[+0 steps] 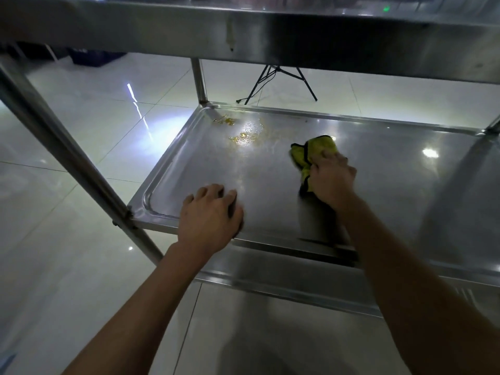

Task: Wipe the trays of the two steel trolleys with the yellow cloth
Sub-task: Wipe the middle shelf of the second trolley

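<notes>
A steel trolley fills the view; its middle tray (pixel 392 190) lies below the top tray (pixel 297 33). My right hand (pixel 331 180) grips the yellow cloth (pixel 313 152), black-edged and bunched, and presses it on the middle of the tray. Yellow-orange spill marks (pixel 243 138) lie on the tray's far left part, left of the cloth, with more in the far left corner (pixel 224 121). My left hand (pixel 209 216) rests on the tray's near left part, fingers bent, holding nothing.
A slanted steel post (pixel 67 158) runs along the trolley's left side and an upright post (pixel 199 79) stands at the far left corner. A lower tray (pixel 284 277) shows beneath. A black tripod (pixel 281 82) stands on the glossy tiled floor behind.
</notes>
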